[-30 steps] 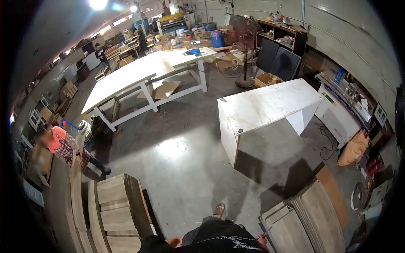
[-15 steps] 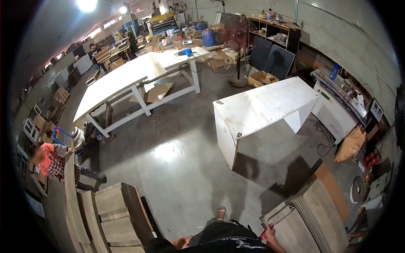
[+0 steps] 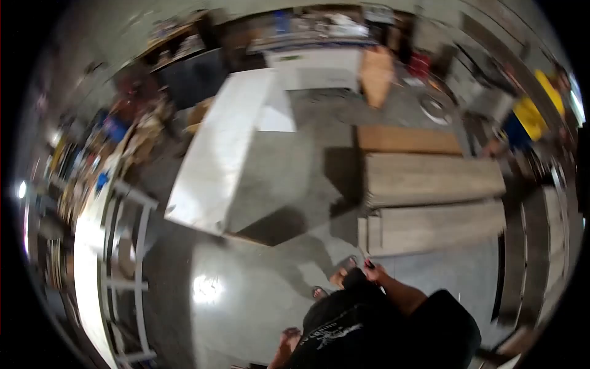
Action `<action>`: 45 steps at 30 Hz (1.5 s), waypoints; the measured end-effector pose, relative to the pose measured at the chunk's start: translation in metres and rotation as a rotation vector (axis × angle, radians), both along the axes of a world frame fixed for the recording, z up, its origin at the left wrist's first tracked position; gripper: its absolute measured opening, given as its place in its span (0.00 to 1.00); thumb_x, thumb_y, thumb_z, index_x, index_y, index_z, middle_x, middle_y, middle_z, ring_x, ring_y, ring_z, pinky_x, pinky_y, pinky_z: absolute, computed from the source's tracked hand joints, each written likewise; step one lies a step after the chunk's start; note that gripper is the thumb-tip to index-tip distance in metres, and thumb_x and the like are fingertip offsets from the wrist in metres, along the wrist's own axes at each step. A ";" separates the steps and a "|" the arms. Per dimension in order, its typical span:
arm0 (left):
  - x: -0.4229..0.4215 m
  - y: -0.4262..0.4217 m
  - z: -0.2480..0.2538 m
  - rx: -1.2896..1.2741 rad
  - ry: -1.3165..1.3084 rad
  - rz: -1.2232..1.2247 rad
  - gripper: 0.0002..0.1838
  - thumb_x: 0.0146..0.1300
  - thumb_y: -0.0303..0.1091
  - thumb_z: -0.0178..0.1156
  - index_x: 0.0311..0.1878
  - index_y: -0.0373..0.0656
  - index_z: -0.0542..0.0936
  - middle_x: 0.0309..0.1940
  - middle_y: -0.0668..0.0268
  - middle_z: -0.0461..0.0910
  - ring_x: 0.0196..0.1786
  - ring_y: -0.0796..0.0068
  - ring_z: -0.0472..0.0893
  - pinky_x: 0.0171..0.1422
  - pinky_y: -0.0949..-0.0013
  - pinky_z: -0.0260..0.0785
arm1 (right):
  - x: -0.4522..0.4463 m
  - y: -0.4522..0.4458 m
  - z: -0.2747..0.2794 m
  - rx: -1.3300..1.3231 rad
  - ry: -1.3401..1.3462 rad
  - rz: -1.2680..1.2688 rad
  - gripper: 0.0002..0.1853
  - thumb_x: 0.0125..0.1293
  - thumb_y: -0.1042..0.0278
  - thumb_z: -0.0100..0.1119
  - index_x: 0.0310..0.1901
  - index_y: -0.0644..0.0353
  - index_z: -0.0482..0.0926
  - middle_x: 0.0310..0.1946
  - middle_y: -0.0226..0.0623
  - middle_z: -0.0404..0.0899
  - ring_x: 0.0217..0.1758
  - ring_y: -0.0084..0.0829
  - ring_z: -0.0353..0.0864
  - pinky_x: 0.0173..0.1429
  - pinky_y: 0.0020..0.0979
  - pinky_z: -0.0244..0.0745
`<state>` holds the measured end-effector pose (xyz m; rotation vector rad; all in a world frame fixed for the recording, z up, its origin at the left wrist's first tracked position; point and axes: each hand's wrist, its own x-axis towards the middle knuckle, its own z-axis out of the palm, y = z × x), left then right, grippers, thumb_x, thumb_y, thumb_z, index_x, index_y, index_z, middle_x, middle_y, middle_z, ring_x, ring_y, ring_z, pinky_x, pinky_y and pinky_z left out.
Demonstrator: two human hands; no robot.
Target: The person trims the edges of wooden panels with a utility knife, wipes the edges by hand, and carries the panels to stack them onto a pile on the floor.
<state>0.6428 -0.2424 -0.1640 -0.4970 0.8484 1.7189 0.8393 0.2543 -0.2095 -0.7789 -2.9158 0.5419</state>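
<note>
My right hand (image 3: pixel 378 274) is closed around a small red-handled tool (image 3: pixel 369 264), whose exact kind is blurred. It is beside the near end of a stack of wood-grain panels (image 3: pixel 436 227). Just beyond lies a second stack of similar panels (image 3: pixel 433 178), with a brown board (image 3: pixel 409 140) at its far side. My left hand (image 3: pixel 290 337) hangs low by my body, apart from the panels. Its fingers are smeared by motion, and I see nothing in it.
A white table-like unit (image 3: pixel 215 147) stands ahead to the left. A long white worktable (image 3: pixel 92 246) runs along the left. A person in a yellow shirt (image 3: pixel 531 114) is at the far right, near more wood panels (image 3: pixel 556 240). A sack (image 3: pixel 376 77) stands by the back bench.
My view has swung to the right, bringing the panel stacks ahead and a person in yellow into view. The red-handled tool stays in my right hand.
</note>
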 end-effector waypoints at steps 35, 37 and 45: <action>-0.137 0.980 -0.168 -0.673 0.478 -1.030 0.40 0.63 0.64 0.66 0.70 0.47 0.70 0.72 0.60 0.69 0.65 0.50 0.76 0.62 0.42 0.76 | -0.057 0.159 0.146 -1.154 0.418 -2.198 0.19 0.68 0.53 0.68 0.45 0.63 0.84 0.31 0.36 0.85 0.34 0.28 0.84 0.40 0.33 0.80; -0.146 0.971 -0.132 -0.585 0.431 -1.010 0.40 0.64 0.63 0.66 0.70 0.47 0.70 0.71 0.59 0.70 0.66 0.51 0.76 0.63 0.42 0.76 | -0.072 0.239 0.189 -1.138 0.391 -2.087 0.20 0.67 0.53 0.69 0.46 0.65 0.83 0.30 0.34 0.84 0.31 0.25 0.82 0.37 0.30 0.77; -0.208 0.936 -0.019 -0.687 0.593 -1.100 0.34 0.68 0.61 0.62 0.69 0.51 0.71 0.68 0.63 0.73 0.65 0.54 0.77 0.61 0.42 0.76 | -0.075 0.327 0.185 -0.892 1.143 -2.155 0.13 0.65 0.60 0.68 0.39 0.61 0.80 0.29 0.35 0.80 0.24 0.29 0.81 0.27 0.33 0.74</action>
